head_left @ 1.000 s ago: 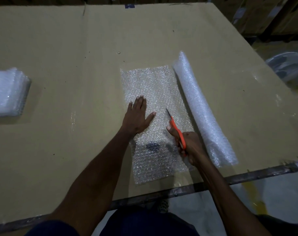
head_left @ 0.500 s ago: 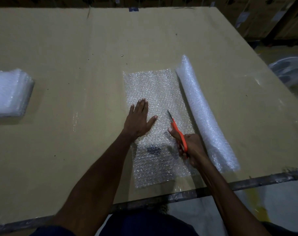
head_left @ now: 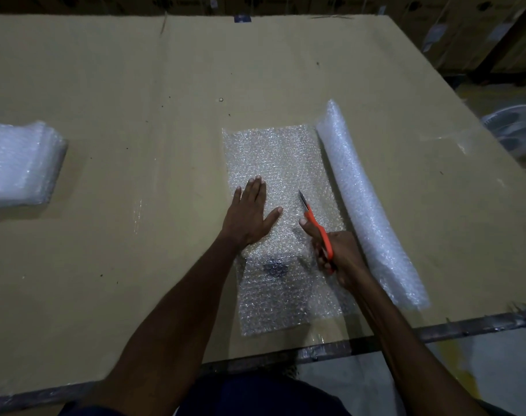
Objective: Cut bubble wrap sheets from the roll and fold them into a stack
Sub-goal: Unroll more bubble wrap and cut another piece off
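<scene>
Grip of the right hand (head_left: 341,255) is closed around the orange handles of the scissors (head_left: 317,228), whose blades are pointed away over the unrolled bubble wrap sheet (head_left: 279,163), while the left hand (head_left: 249,213) is laid flat and spread on the sheet's left part, holding nothing. The sheet is spread on the cardboard-covered surface (head_left: 135,85), joined along its right edge to the bubble wrap roll (head_left: 363,199), which is lain just beside it. A stack of folded sheets (head_left: 18,163) is seen well apart at the far left.
</scene>
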Available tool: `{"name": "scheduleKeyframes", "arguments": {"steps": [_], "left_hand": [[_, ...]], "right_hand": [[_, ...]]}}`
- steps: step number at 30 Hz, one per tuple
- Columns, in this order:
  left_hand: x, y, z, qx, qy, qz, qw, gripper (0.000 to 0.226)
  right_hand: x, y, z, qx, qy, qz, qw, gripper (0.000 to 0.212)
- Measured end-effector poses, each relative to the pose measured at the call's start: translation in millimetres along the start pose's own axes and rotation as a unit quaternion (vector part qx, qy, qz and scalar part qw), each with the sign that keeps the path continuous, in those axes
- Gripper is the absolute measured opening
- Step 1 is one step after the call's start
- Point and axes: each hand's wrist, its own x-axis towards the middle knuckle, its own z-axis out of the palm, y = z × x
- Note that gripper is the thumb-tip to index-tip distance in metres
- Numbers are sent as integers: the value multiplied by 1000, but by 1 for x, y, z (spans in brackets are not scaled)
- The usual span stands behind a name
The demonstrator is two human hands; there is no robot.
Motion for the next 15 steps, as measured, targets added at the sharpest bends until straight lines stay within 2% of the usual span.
{"name": "scheduleKeyframes", "arguments": {"steps": [10,15], "left_hand": [[1,-4,-6,-60,-32,-11,998,87],[22,-5,-12,-62,-9,-13,998,82]], "right_hand": [[6,-2,0,-4,-16,-9,1000,56],[8,-5,0,-18,-10,-3,1000,56]]}}
